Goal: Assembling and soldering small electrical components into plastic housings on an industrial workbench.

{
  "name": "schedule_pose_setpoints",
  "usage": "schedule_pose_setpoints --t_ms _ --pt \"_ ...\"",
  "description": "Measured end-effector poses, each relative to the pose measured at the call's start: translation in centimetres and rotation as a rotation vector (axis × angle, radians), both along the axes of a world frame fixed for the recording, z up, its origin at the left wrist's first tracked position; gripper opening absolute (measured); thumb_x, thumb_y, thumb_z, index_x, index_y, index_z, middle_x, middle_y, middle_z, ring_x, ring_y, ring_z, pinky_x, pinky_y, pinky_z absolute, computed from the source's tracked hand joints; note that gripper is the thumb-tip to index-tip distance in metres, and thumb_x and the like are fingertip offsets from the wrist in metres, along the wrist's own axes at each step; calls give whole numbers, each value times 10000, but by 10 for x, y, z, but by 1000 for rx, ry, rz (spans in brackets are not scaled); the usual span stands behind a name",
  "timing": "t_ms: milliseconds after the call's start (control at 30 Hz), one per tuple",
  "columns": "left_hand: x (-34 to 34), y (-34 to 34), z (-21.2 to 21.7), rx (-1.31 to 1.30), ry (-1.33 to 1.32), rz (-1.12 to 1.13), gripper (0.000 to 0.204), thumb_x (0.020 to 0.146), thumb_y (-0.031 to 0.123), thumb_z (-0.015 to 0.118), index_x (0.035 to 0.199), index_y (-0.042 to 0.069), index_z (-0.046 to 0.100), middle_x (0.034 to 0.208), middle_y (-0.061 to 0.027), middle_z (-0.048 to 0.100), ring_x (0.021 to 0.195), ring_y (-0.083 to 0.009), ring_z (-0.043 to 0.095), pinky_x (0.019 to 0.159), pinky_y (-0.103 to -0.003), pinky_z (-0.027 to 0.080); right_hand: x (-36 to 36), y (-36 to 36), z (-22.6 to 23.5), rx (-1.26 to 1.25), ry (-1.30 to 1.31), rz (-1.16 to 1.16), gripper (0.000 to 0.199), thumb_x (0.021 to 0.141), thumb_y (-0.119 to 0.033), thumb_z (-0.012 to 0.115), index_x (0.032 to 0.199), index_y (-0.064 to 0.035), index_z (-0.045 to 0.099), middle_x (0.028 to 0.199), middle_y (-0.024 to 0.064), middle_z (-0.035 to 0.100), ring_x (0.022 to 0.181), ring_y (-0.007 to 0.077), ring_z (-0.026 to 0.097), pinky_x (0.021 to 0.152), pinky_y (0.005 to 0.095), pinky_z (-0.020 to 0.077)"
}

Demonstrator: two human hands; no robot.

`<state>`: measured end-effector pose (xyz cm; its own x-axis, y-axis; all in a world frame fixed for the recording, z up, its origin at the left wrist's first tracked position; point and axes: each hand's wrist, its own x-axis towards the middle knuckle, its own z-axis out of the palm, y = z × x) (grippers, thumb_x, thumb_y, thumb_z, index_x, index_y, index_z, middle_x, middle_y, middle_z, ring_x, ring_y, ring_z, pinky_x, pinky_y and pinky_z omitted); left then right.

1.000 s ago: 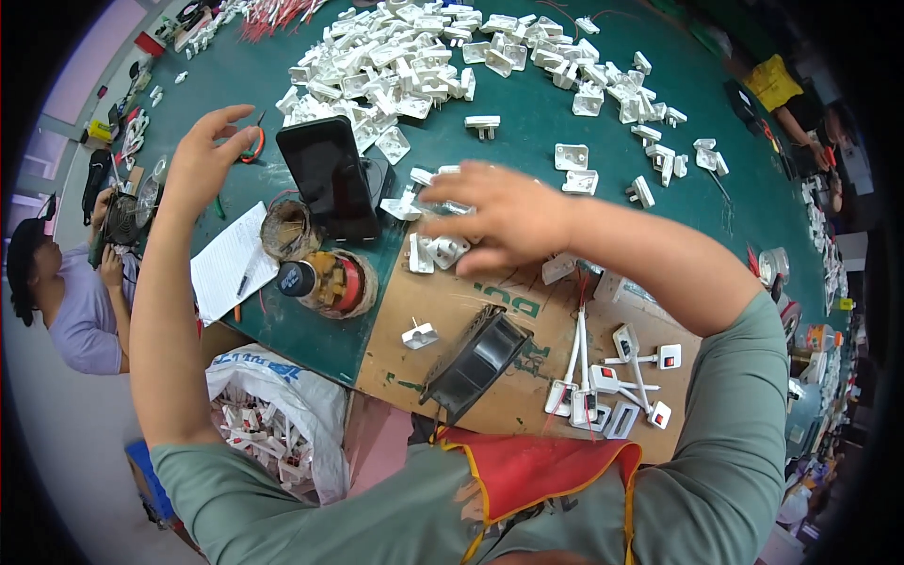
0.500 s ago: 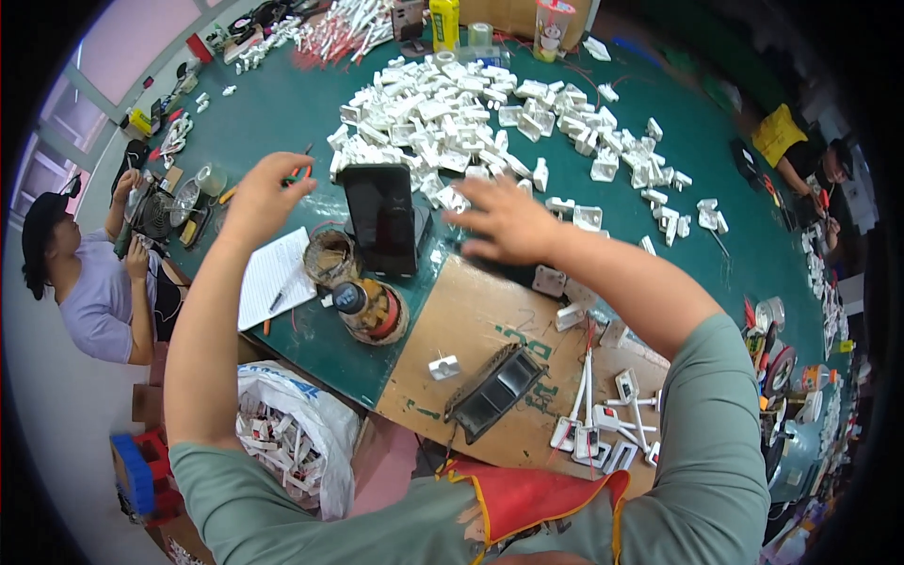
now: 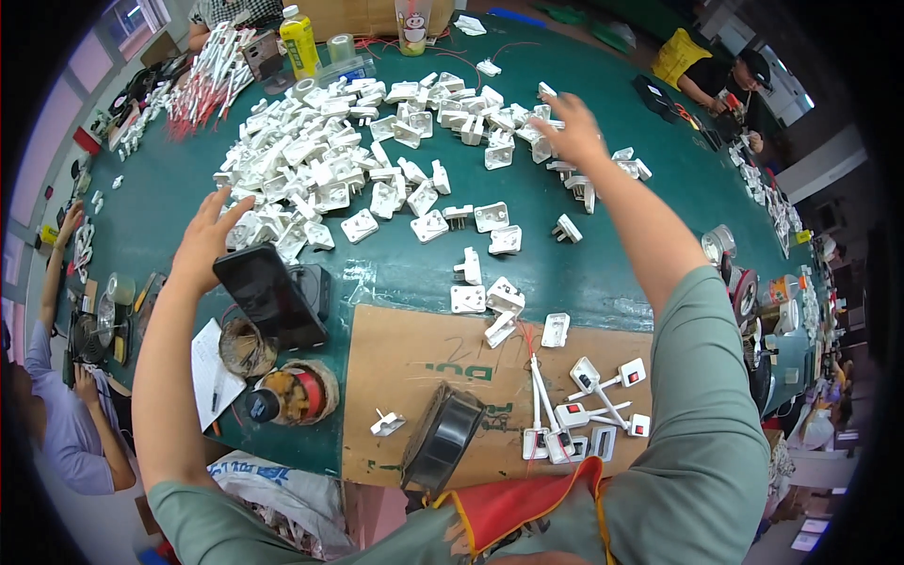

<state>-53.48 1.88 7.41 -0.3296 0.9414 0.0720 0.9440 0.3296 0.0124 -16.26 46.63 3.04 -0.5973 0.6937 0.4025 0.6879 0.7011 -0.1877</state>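
My left hand (image 3: 203, 247) is raised beside a dark phone (image 3: 270, 297) on a stand, fingers apart, at the near-left edge of a heap of white plastic plug housings (image 3: 297, 151). It holds nothing that I can see. Farther out on the right, my right hand (image 3: 571, 134) reaches over the looser spread of white housings (image 3: 499, 151), slightly blurred, with its fingers spread. Whether its fingertips touch a piece cannot be told. More single housings (image 3: 505, 296) lie between the heap and the cardboard sheet (image 3: 395, 348).
On the cardboard lie a black plastic box (image 3: 444, 435) and white wired parts with red switches (image 3: 570, 414). An amber bottle (image 3: 287, 395), a round pot (image 3: 247, 347) and a notebook (image 3: 209, 377) stand or lie left. Co-workers sit left (image 3: 66, 405) and far right (image 3: 730, 89).
My view has shifted. My right hand has moved from near the phone out to the right. My left hand's fingers are now spread, and the orange-handled tool beside it no longer shows.
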Motion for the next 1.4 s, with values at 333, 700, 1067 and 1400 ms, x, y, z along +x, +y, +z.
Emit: schedule_pose_setpoints --t_ms 333,700,1067,1400 --pt "-13 14 -22 -11 -67 -15 963 592 267 863 1430 349 395 1511 -181 299 1351 -408 347 1062 -463 388 -64 -19 -17 -553 35 11 925 744 -782 522 1440 -182 423 1445 179 427 1349 379 348 1123 427 260" --pt "-5 8 -21 -60 -114 48 909 664 206 822 1440 361 374 1523 -174 285 1359 -364 361 1047 -427 410 -221 -146 -25 -514 -68 261 1159 686 -844 520 1530 -140 153 1472 245 337 1358 482 265 1121 498 247" --pt "-22 5 -42 -38 -54 214 918 619 302 851 1427 288 415 1517 -183 291 1310 -364 430 1004 -424 448 -292 -220 16 -1299 167 683 976 770 -683 616 1508 -158 255 1527 158 300 1383 320 334 1117 416 275" --pt "-9 8 -37 16 -56 288 932 588 415 857 1410 255 448 1508 -185 318 1324 -371 411 1038 -429 415 -117 -35 19 -610 637 232 564 862 -467 659 1279 -95 589 1228 80 621 1107 170 566 944 298 427"
